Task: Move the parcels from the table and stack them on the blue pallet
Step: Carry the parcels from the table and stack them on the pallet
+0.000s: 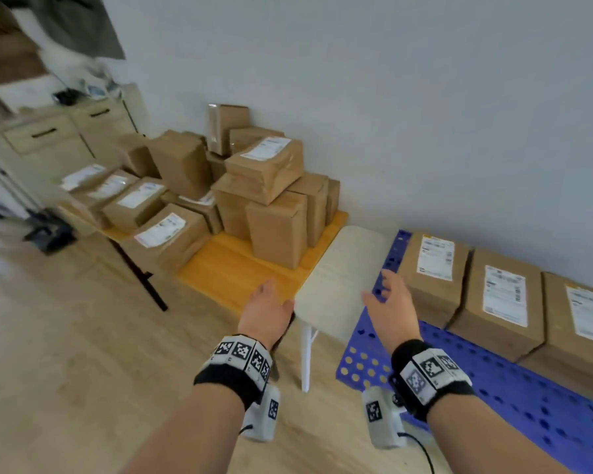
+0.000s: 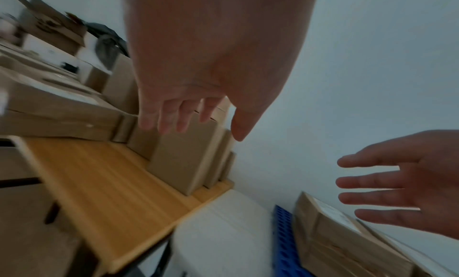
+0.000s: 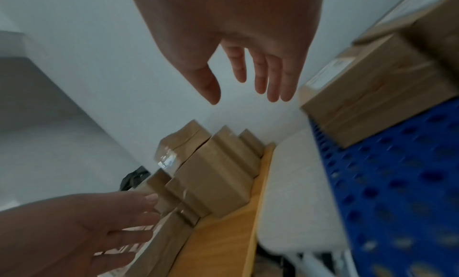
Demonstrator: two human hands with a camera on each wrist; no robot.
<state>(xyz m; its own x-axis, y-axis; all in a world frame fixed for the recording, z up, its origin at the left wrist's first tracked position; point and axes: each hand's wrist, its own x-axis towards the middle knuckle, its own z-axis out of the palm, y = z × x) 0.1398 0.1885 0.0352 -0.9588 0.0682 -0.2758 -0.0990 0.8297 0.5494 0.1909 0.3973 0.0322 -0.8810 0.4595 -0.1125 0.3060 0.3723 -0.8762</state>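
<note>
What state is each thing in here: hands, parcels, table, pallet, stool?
left hand: open, holds nothing, over the table's near corner.
right hand: open, holds nothing, above the stool and pallet edge.
parcels on the table: piled unevenly, untouched.
wooden table: near corner bare.
blue pallet: front part bare.
parcels on the pallet: three in a row, labels up.
white stool: nothing on it.

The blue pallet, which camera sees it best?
The head view: the blue pallet spreads across the floor with three labelled parcels in a row. The right wrist view shows a blurred stretch with one parcel; the left wrist view only an edge.
</note>
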